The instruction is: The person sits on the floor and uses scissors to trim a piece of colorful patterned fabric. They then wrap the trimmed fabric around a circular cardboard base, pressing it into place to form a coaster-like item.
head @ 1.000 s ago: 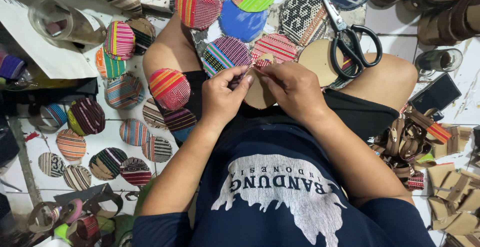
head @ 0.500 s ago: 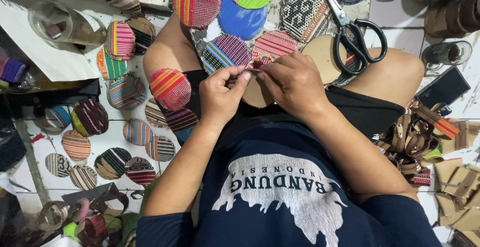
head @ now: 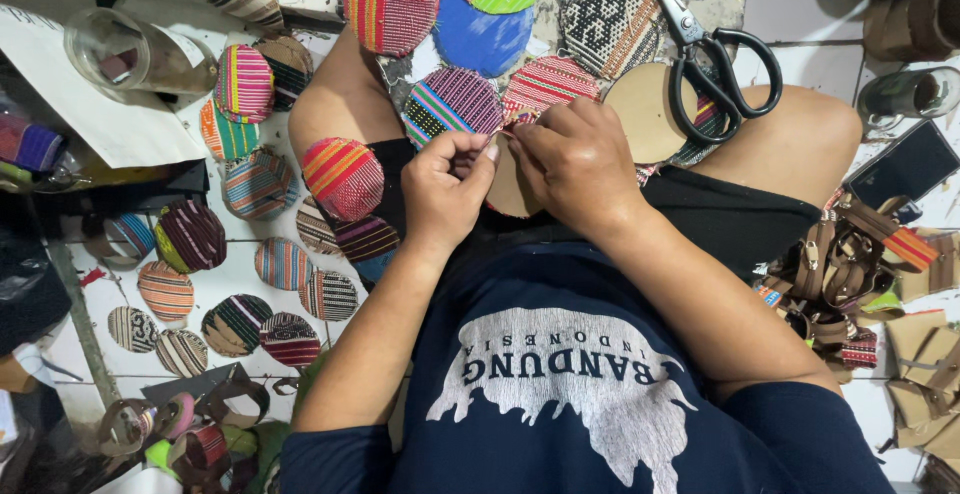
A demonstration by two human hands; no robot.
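A tan disc (head: 512,186) sits in the person's lap, between the two hands and mostly hidden by them. The left hand (head: 447,191) has its fingers pinched together on the disc's left edge; the right hand (head: 578,162) lies over its top, fingers closed on the rim where a strip of woven cloth shows. Just beyond the hands, a purple striped round (head: 452,104) and a red striped one (head: 546,85) lie on the floor between the bare knees. A second plain tan disc (head: 643,114) rests against the right thigh, with black-handled scissors (head: 712,59) lying across it. The floor (head: 235,272) is pale tile, strewn to the left with many more cloth-covered rounds in stripes. A clear jar (head: 125,54) lies on a white sheet at upper left. To the right sits a heap of brown straps (head: 840,274), and a dark phone (head: 908,164) beside it.
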